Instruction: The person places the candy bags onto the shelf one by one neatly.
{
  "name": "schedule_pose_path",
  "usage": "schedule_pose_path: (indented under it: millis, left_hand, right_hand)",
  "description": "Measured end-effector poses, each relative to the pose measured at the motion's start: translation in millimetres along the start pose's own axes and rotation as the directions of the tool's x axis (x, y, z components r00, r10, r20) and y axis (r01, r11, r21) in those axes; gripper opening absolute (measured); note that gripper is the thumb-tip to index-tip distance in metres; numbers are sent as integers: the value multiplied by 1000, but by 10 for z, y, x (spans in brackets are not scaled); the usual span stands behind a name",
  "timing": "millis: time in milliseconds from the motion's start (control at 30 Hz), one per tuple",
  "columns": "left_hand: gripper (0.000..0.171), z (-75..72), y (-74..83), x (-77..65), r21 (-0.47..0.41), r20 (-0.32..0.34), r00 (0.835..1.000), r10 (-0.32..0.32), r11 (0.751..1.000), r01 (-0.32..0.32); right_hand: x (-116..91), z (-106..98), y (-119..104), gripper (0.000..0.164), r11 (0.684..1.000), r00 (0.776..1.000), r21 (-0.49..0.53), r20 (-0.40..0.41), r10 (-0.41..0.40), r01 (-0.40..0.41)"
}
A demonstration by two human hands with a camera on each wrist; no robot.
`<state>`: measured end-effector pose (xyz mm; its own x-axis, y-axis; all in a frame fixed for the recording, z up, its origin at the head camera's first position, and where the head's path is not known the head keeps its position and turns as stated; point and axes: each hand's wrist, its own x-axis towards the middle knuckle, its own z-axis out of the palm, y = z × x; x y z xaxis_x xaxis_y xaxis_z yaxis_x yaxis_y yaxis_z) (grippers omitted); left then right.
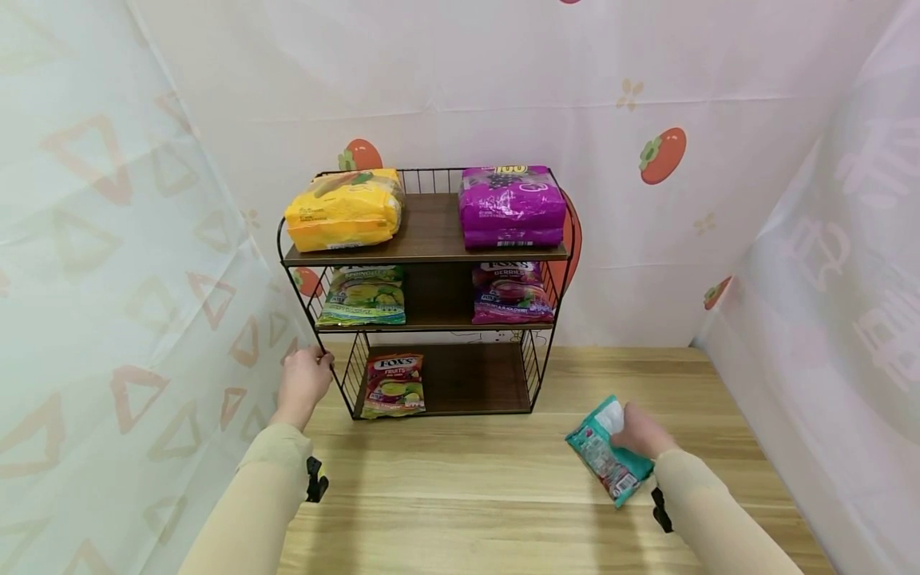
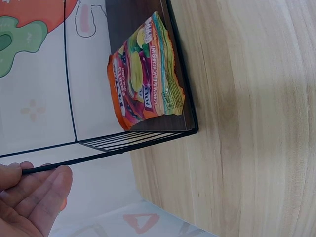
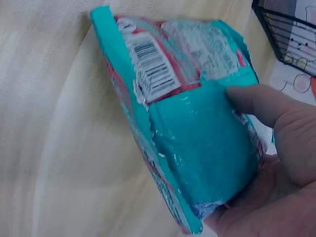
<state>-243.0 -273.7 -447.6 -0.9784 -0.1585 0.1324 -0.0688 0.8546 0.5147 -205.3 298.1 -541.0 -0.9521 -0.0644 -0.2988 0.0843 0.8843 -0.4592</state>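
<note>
My right hand (image 1: 642, 434) grips a teal candy bag (image 3: 202, 128), its thumb on the printed back with the barcode and the fingers behind it. The bag is tilted over the table, right of the rack. With the left hand (image 1: 305, 383) I pinch the thin black side wire (image 2: 94, 157) of a three-tier rack (image 1: 431, 228), between thumb and fingers. A red Fox's Fruits bag (image 1: 394, 386) leans on the bottom shelf at its left end, close to that hand.
On the top shelf lie a yellow bag (image 1: 348, 212) and a purple bag (image 1: 512, 209). The middle shelf holds a green bag (image 1: 365, 295) at left and a purple Berries bag (image 1: 512, 294) at right. A wooden table (image 1: 446, 495) spreads in front; printed sheets (image 1: 841, 263) enclose the sides.
</note>
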Motion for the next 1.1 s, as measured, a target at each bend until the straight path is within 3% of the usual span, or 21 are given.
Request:
schedule_pose_path:
  millis: [200, 367, 600, 833, 1100]
  left_hand:
    - [31, -12, 13, -10, 0, -3, 1000, 4, 1000, -4]
    - [31, -14, 13, -17, 3, -10, 1000, 6, 1000, -6]
    - [30, -15, 19, -21, -1, -10, 1000, 5, 1000, -5]
    - [30, -14, 11, -24, 1, -9, 1000, -1, 1000, 2]
    - [31, -17, 15, -27, 0, -2, 1000, 3, 1000, -3]
  right_hand:
    - [-30, -22, -87, 42, 996, 999, -93, -52, 4, -9]
    - [-72, -19, -204, 44, 987, 996, -159, -90, -17, 3]
    - [-188, 35, -421, 42, 961, 985, -269, -137, -106, 66]
    - [-247, 199, -584, 41, 915, 969, -376, -137, -207, 142]
    - [-289, 356, -739, 42, 925, 973, -343, -103, -208, 161]
